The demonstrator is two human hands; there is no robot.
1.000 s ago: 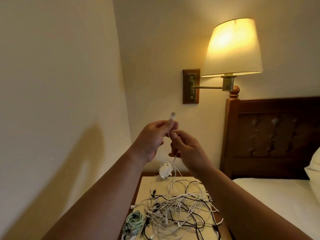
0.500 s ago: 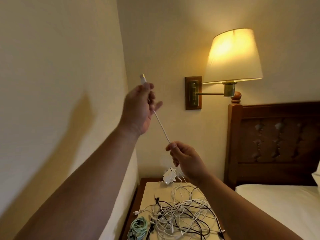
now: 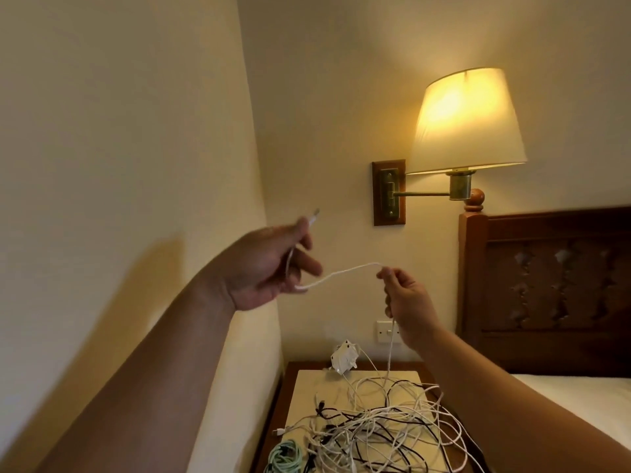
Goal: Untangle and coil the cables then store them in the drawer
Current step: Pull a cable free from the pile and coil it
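My left hand [image 3: 269, 268] is raised by the left wall and grips the plug end of a white cable [image 3: 345, 271]; the metal plug sticks up past the thumb. The cable loops down behind the fingers and runs right to my right hand [image 3: 404, 302], which pinches it. From there it drops to a tangle of white and black cables [image 3: 379, 428] on the nightstand [image 3: 290, 397]. A coiled mint-green cable [image 3: 285, 459] lies at the tangle's near left. A white charger block [image 3: 343, 358] stands at the back. No drawer is in view.
A lit wall lamp [image 3: 467, 124] on a brass arm hangs above the nightstand to the right. A dark wooden headboard [image 3: 546, 285] and a white bed [image 3: 580, 401] stand at the right. A wall switch [image 3: 387, 331] sits behind the nightstand. The left wall is close.
My left hand has come down and toward the right hand, so the taut stretch of white cable between the hands now sags in a loop. The right hand rose slightly.
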